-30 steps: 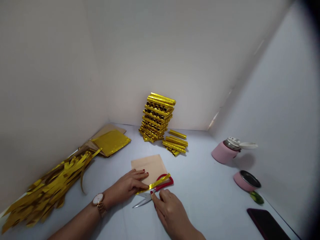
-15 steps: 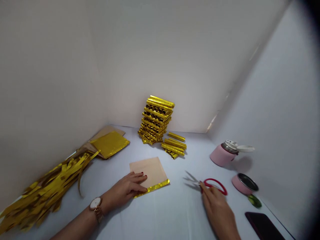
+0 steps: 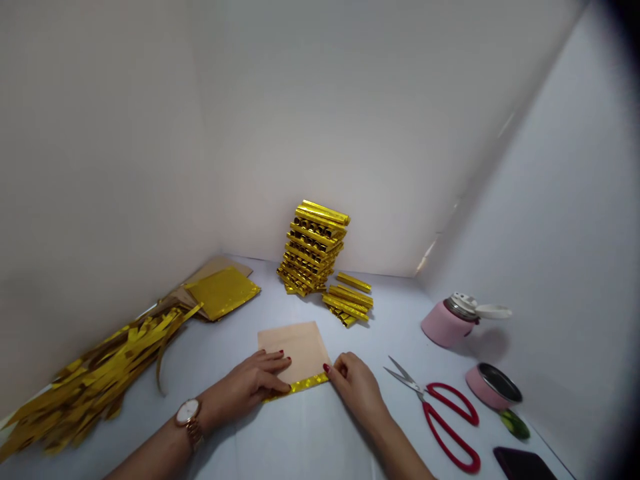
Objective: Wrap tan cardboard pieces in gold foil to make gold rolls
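Gold tubes (image 3: pixel 313 250) behind, red scissors (image 3: pixel 421 389) (now released) lying open, my left hand (image 3: pixel 253 380) flat on paper (image 3: pixel 300 343), right hand (image 3: pixel 357 388) pinching its edge

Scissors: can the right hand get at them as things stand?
Probably yes: the scissors lie beside the right hand, nothing visible between them, though its fingers are at the gold strip.

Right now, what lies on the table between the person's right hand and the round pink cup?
A pair of red-handled scissors, blades apart, lies between the right hand and the pink cup, as the head view shows.
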`<state>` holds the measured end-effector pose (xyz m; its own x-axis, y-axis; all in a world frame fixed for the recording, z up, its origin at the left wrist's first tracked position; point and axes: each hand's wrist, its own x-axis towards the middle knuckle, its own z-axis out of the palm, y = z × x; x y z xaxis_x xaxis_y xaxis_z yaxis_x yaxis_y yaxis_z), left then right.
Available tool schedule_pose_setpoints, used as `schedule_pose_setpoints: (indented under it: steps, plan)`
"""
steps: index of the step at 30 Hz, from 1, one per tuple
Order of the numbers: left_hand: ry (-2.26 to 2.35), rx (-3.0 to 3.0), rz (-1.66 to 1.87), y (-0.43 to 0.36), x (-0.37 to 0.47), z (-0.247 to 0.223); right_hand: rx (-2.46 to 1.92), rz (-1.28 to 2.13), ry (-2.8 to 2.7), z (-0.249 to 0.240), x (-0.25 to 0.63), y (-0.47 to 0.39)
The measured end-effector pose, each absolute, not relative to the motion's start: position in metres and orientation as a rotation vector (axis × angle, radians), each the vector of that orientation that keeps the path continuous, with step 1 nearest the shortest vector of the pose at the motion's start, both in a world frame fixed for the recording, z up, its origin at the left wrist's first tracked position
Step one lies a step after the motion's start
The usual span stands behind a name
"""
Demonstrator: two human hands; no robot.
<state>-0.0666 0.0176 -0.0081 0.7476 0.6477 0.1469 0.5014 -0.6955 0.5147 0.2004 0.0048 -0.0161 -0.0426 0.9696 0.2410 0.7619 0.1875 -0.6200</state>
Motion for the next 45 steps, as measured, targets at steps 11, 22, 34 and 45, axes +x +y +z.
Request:
schedule_pose_setpoints:
  steps: [11,22,34,45]
  plan:
    - [1.180,2.332,0.713,-0.009,-0.020,0.008,-1.335,0.658,-1.755,-0.017,0.192,-0.010]
    - [1.927,2.049,0.869,-0.015,-0.105,0.026,-1.361,0.734,-1.747,-0.034,0.209,-0.002]
    - [2.655,2.028,0.600,-0.010,-0.171,0.022,-1.343,0.700,-1.795,-0.030,0.206,0.001]
    - [2.704,2.151,0.542,-0.005,-0.171,0.018,-1.340,0.697,-1.767,-0.025,0.199,-0.004]
